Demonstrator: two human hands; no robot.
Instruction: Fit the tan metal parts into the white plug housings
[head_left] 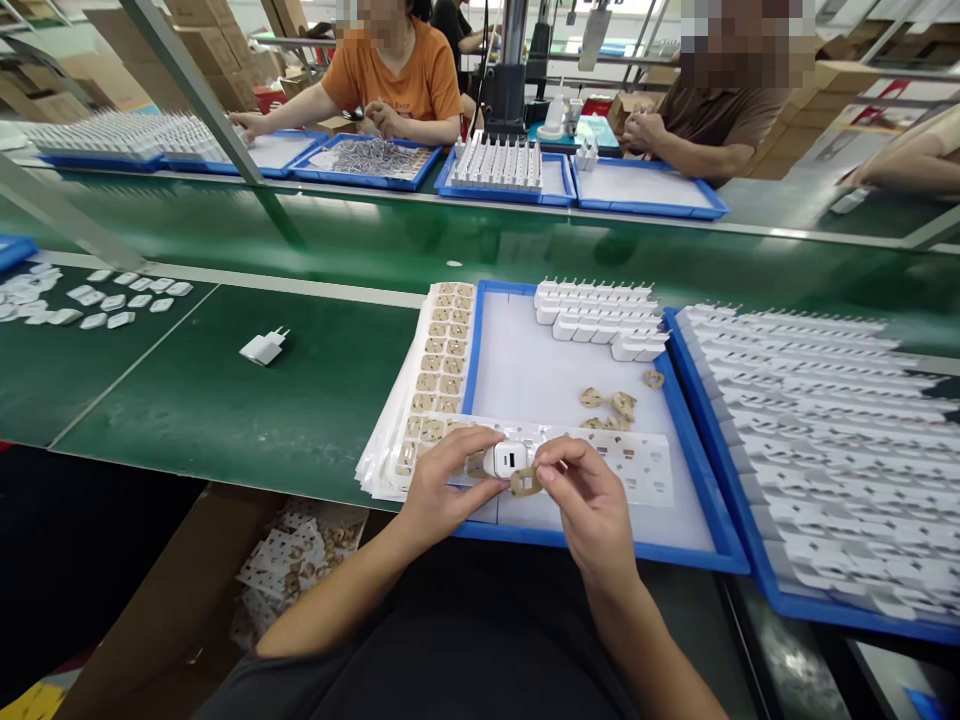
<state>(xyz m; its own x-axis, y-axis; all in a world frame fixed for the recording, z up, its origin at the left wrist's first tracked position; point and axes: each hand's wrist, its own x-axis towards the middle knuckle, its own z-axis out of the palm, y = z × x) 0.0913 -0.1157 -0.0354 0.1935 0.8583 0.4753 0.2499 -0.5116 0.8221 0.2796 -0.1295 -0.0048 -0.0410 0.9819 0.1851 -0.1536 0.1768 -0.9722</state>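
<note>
Between the thumb and fingers of my left hand [450, 485] is a white charger plug [510, 458], its face with a dark port turned toward me. My right hand [592, 490] pinches a tan sticker piece [526, 482] with cut-outs, right beside the charger's lower edge. Beneath both hands lies a clear sticker sheet [645, 465], across the front of a blue-rimmed tray [697, 500]. Crumpled tan pieces [621, 403] rest in that tray behind my right hand. Rows of white chargers [600, 310] stand at its back.
A stack of sticker sheets [439, 370] lies left of the tray. A second tray [825, 460] full of chargers is at right. One loose charger [264, 346] and several white pieces [112, 300] sit on the green bench. Below is a waste box [187, 600]. Co-workers sit opposite.
</note>
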